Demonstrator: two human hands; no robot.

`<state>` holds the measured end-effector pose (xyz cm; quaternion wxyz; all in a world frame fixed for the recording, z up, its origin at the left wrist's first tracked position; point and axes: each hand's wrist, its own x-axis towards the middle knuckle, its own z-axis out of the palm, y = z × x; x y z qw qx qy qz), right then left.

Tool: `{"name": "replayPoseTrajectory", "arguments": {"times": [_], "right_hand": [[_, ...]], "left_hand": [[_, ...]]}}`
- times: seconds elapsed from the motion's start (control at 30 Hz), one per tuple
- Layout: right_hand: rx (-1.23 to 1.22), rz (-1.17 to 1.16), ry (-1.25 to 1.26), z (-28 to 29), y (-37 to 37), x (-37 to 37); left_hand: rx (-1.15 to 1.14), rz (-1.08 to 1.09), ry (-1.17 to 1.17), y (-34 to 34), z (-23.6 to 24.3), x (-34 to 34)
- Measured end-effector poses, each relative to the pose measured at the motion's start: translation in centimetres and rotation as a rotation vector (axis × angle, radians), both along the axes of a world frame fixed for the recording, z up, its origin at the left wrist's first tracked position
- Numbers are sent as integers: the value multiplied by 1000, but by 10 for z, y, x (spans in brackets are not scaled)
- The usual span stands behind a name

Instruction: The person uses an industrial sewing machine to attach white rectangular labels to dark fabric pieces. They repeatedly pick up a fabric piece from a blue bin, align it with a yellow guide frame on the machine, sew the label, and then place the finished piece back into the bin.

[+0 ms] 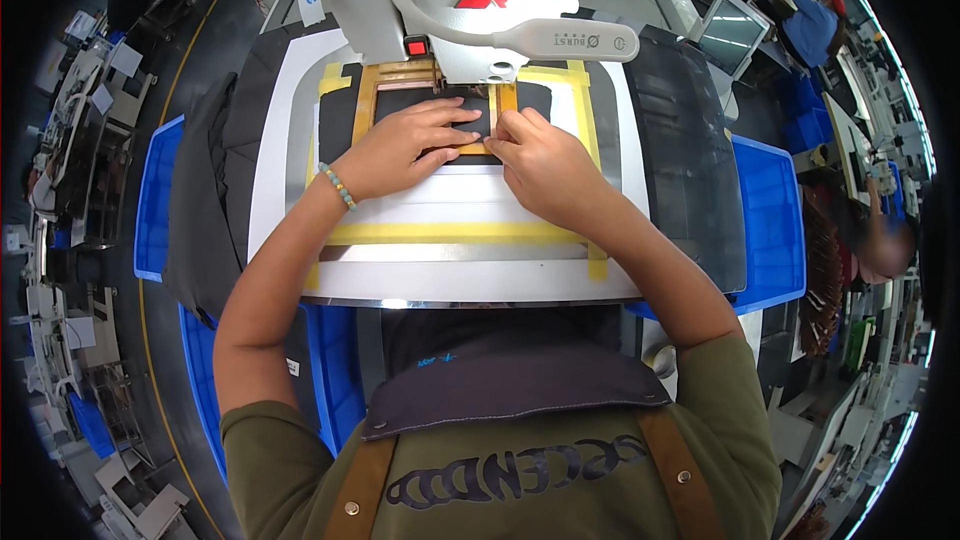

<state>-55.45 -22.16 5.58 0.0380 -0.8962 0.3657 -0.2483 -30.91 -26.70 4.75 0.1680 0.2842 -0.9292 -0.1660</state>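
Observation:
Beneath the white sewing machine head (460,0), an amber rectangular frame (366,105) lies on black fabric (338,125). My left hand (405,148) is open, its fingers stretched toward the right over the dark piece inside the frame and its lower bar. A beaded bracelet circles that wrist. At the frame's lower right corner my right hand (545,162) is closed, thumb and bent fingers against the amber edge. The needle area lies just beyond my fingertips and is partly hidden. Under it all is a white board (450,285) with yellow tape (440,233) strips.
A lamp (565,40) on a bent cable juts across the machine head. Dark cloth (205,190) is heaped at the left, and a dark panel (690,160) borders the right. Blue bins (155,200) stand on both sides. Other workstations and people surround the area.

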Motion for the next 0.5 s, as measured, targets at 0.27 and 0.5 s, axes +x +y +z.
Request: {"name": "replayPoseTrajectory", "arguments": {"times": [0.27, 0.5], "right_hand": [[-115, -24, -23, -9, -17, 1], [28, -115, 48, 5, -12, -22]], "left_hand": [[-33, 82, -16, -16, -4, -2], [115, 202, -62, -29, 5, -8]]}}
